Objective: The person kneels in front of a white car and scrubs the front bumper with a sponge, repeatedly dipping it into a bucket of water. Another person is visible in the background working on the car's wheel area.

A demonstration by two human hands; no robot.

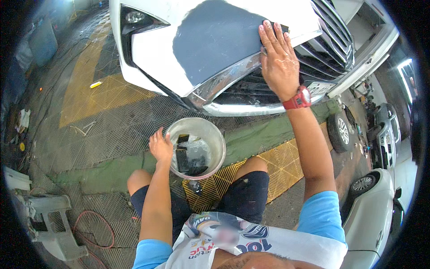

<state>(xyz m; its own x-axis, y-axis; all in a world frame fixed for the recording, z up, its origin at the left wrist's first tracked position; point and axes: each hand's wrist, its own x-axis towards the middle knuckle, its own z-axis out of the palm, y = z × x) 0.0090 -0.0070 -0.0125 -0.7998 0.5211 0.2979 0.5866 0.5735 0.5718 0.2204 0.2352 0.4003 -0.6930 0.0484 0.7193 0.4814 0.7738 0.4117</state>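
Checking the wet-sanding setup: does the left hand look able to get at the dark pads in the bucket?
Probably yes. The left hand is at the rim of the open bucket, and nothing covers the dark pads lying inside in water.

Grated floor (112, 121): bucket (210, 130), red hose (92, 224), yellow marker (95, 84) on it.

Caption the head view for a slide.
Right hand flat on a white car bumper's grey sanded patch; left hand at a water bucket's rim.
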